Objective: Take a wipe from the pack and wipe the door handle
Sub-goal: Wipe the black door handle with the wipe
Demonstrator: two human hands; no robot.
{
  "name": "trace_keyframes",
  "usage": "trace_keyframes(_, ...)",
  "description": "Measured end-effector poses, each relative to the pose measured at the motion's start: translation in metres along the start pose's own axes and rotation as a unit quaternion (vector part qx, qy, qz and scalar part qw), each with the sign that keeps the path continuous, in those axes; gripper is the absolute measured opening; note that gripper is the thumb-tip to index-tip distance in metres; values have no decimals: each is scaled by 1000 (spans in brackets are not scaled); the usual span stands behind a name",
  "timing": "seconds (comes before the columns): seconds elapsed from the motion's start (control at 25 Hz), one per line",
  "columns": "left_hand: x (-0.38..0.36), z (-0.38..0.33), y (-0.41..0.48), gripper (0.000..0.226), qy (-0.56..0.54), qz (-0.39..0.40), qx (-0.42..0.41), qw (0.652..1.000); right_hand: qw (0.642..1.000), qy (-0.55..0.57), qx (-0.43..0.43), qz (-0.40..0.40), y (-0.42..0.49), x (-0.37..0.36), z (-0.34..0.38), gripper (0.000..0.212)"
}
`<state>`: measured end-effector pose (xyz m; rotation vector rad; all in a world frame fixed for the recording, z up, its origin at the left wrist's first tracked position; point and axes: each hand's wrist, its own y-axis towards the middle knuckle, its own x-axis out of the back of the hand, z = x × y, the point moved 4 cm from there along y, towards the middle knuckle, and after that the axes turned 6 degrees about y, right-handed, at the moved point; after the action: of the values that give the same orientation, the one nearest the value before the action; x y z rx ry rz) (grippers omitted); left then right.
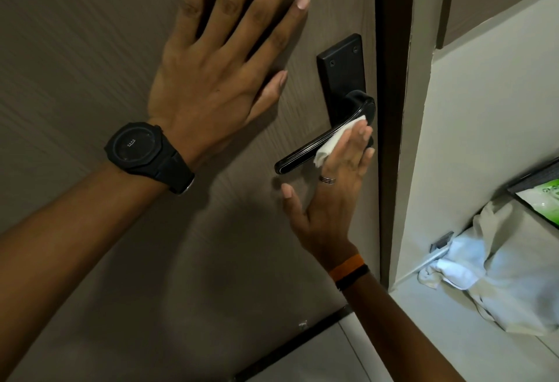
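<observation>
A black lever door handle (298, 156) on a black backplate (341, 70) sits on the grey-brown door. My right hand (332, 188) presses a crumpled white wipe (329, 142) against the lever near its pivot, fingers flat and thumb spread apart. My left hand (217, 61), a black watch on its wrist, lies flat on the door up and to the left of the handle, fingers splayed, holding nothing. The green and white wipe pack (544, 203) shows at the right edge, partly cut off.
The dark door frame (390, 139) runs down just right of the handle, with a pale wall (484, 109) beyond it. A white cloth bag (499, 266) hangs or lies at the lower right under the pack. Tiled floor shows at the bottom.
</observation>
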<state>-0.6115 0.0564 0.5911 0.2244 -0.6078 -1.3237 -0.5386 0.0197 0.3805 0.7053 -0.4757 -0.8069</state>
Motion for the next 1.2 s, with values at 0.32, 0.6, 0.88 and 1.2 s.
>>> trace_keyframes(0.32,2,-1,1,58,-1,8,-6,1000,997,-49,60,23,-13,-7,10,93)
trace_keyframes(0.6,1,-2,1,59,17,-8,-15,1000,997,-12,64,47,-21,-13,25,97)
trace_keyframes(0.88,-1,-2,1,60,22,-17,-9,1000,999,-35,26,10,8,7,-9,93)
trace_keyframes(1.2,-1,-2,1,59,8,-2,-10,1000,983,-50,143,103,-38,-13,23,94)
